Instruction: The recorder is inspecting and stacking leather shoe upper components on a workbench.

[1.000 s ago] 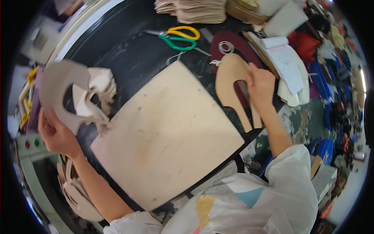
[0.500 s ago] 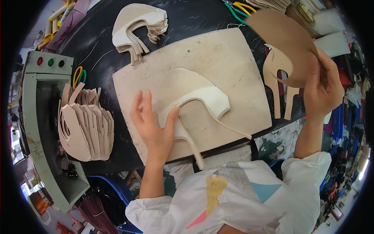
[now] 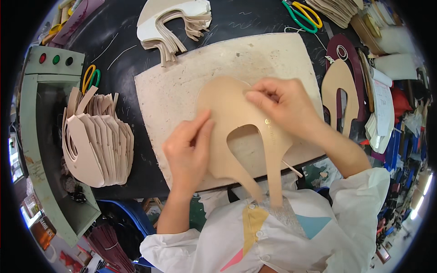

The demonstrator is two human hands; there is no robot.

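1 smooth tan U-shaped piece (image 3: pixel 218 109), two-legged, over 1 scuffed pale board (image 3: pixel 175 86) | left hand (image 3: pixel 184 148): thumb+index pinching its left edge | right hand (image 3: pixel 287 107): fingertips pinching upper-right edge | 2 scissors (image 3: pixel 302 17), yellow-green handles | 1 curved layered stack (image 3: pixel 157 25)

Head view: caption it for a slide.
Left hand and right hand touch a tan arch-shaped piece above a pale board.
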